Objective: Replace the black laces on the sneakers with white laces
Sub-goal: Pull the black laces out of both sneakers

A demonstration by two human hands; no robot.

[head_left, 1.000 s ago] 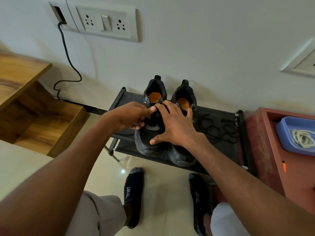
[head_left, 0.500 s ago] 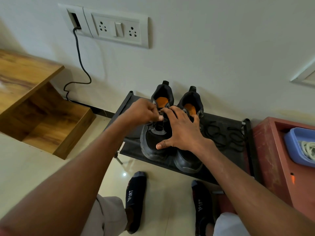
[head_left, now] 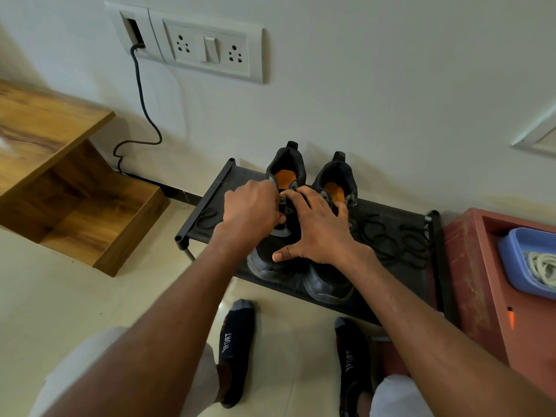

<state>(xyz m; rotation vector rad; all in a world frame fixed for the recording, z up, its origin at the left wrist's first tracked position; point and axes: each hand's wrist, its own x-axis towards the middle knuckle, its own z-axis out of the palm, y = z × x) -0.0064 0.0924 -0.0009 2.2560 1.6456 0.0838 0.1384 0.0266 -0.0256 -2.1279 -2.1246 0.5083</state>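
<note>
On the low black metal shoe rack (head_left: 207, 203): left hand (head_left: 251, 210) fingers pinch something at the left black sneaker's (head_left: 278, 236) eyelets, probably black lace; right hand (head_left: 316, 231) rests flat, fingers spread, steadying both sneakers. Unlacing step. White coiled laces (head_left: 543, 264) wait at 3 o'clock in the blue plastic tub (head_left: 511, 266). Next: pull lace free.

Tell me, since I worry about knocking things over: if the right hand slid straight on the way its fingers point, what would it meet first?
Probably the right sneaker's collar, just ahead of the right hand, then the wall. Depth is unclear.
</note>
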